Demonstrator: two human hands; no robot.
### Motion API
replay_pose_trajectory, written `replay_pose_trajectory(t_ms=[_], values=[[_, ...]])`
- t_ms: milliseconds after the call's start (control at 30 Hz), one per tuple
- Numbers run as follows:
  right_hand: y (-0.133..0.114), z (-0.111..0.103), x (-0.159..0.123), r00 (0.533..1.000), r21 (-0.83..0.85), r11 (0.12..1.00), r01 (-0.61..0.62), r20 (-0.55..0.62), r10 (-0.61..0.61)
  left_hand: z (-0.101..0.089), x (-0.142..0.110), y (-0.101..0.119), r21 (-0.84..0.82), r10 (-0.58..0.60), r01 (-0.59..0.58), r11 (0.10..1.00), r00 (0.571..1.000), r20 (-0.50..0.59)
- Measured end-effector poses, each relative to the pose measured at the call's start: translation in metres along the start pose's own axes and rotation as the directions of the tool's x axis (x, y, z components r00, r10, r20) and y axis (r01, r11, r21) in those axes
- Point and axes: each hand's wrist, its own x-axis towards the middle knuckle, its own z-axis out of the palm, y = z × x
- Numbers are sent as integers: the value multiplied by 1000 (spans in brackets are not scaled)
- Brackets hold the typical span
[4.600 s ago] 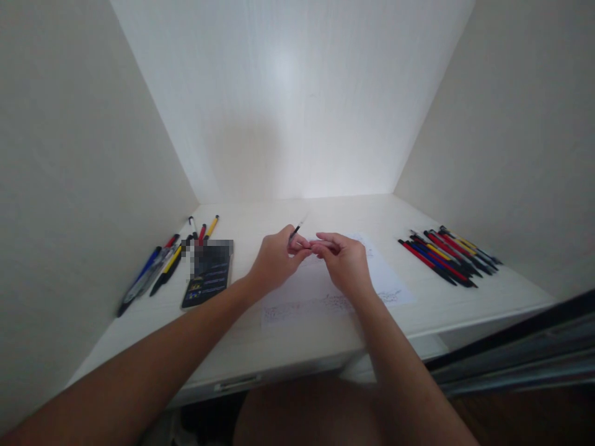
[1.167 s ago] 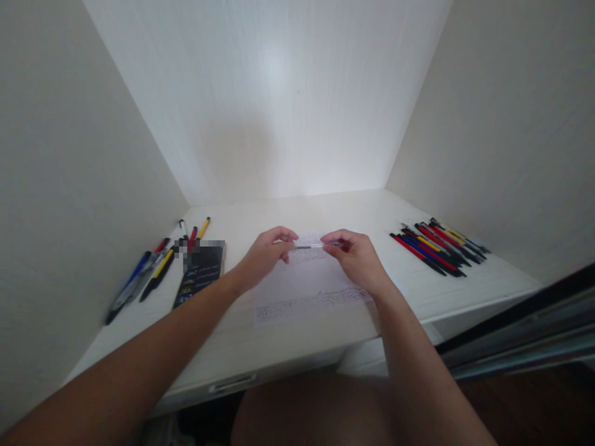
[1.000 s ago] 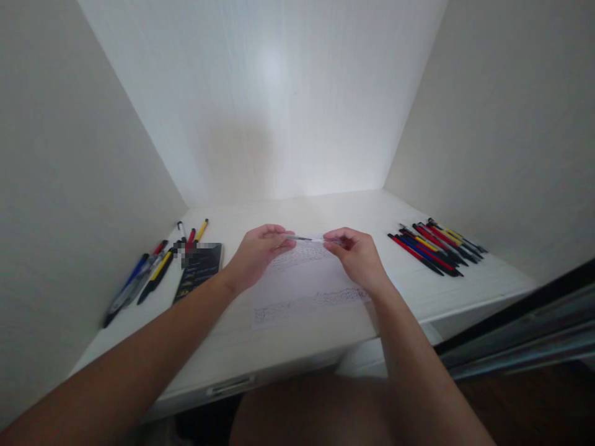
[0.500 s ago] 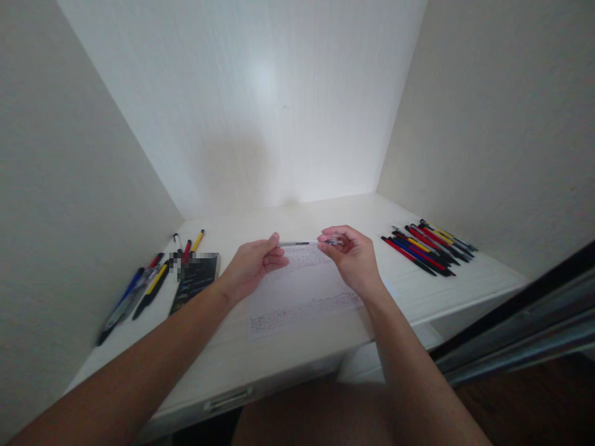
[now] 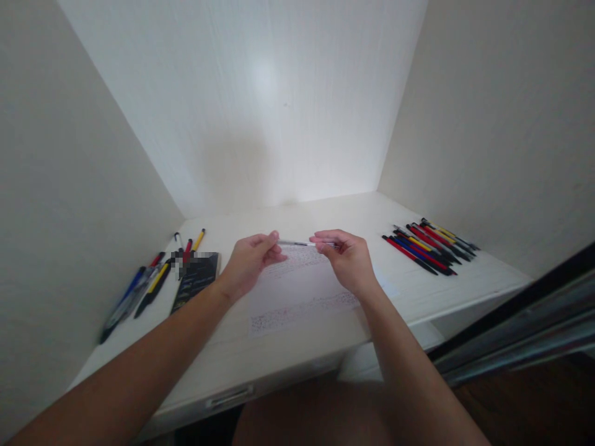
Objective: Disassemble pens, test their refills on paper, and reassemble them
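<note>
Above a white sheet of paper (image 5: 297,291) covered with small scribbles, I hold a thin clear pen (image 5: 297,243) level between both hands. My left hand (image 5: 248,263) pinches its left end with fingertips. My right hand (image 5: 344,260) grips the right end, fingers curled around it. The pen's middle shows between the two hands; both ends are hidden by fingers.
A row of several red, blue, yellow and black pens (image 5: 427,244) lies at the right of the white desk (image 5: 288,353). Another group of pens (image 5: 149,282) lies at the left beside a dark card (image 5: 195,282). Walls close in on three sides.
The hands, close together over the pen 4.6 s ago, have drawn apart with the pen stretched level between them. The view has shifted slightly leftward.
</note>
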Motion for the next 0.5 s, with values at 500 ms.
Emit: replay_pose_trajectory(t_ms=[500], values=[[-2,9,-2,999,36,999,-17,-38,18,-1,6,-10,-191,65,-54,980,997,48]])
